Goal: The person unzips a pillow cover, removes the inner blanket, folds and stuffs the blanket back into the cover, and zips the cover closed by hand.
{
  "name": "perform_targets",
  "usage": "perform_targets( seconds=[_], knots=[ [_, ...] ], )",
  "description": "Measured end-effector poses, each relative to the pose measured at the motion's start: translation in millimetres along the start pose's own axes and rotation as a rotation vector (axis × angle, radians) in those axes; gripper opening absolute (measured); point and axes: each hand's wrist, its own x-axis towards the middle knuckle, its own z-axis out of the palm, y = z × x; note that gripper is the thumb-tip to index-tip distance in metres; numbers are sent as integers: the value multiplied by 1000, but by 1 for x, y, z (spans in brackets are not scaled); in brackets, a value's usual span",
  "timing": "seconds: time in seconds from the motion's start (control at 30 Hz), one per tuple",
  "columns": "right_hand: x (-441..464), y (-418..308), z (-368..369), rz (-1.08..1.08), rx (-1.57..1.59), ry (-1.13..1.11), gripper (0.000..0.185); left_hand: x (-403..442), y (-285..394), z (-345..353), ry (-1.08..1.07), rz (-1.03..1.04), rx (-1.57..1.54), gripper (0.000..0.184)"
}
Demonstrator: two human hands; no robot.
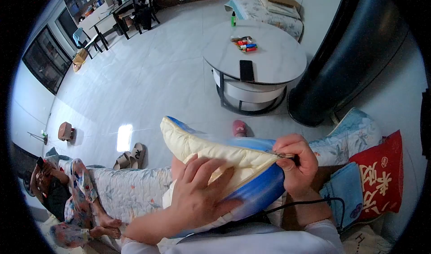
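Note:
Across my lap lies a blue and cream cushion [229,157], its cream side quilted and puffy and its blue side smooth. A zipper [279,155] runs along the seam between the two colours. At the right-hand corner, my right hand [297,162] pinches the zipper's end between thumb and fingers. My left hand [197,195] rests on the cream quilting with its fingers spread. Part of the cushion's lower side is hidden under my left hand and forearm.
A round table [274,65] holds a phone [246,70], several markers [247,45] and a green bottle [233,19]. On my right are a red cushion [381,177] and a black cable [310,202]. Another person [56,186] reclines on the left. Slippers [130,157] lie on the floor.

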Motion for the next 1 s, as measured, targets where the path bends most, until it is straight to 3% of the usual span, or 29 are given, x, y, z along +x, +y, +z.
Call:
perform_targets(
  seconds=[0.07, 0.27, 0.33, 0.5, 0.57, 0.63, 0.73, 0.77, 0.83, 1.0],
  knots=[
    [-2, 0, -1, 4, 32, 23, 20, -11, 7, -2, -76, -130, 16, 54],
    [-8, 2, 0, 46, 189, -34, 21, -26, 10, 18, -18, -113, 88, 36],
    [-10, 3, -3, 66, 215, -36, 21, -16, 0, 20, 180, 25, 278, 33],
    [-14, 0, -8, 103, 319, -73, 21, -1, -25, 32, 137, 244, 25, 24],
    [-16, -3, -5, 180, 382, -32, 32, 1, -33, 39, 111, 252, -31, 26],
    [-17, -3, -5, 199, 407, -39, 32, 0, -38, 46, 70, 227, -129, 33],
    [-20, 1, -10, 215, 460, -75, 29, 8, -41, 41, -64, 155, -182, 29],
    [-22, 2, -12, 214, 487, -104, 25, 12, -40, 38, -65, 156, -184, 29],
    [-22, 0, -16, 225, 536, -147, 26, 24, -38, 33, 126, 208, -118, 23],
    [-21, -5, -18, 217, 608, -213, 27, 38, -51, 31, 15, 270, -250, 19]
  ],
)
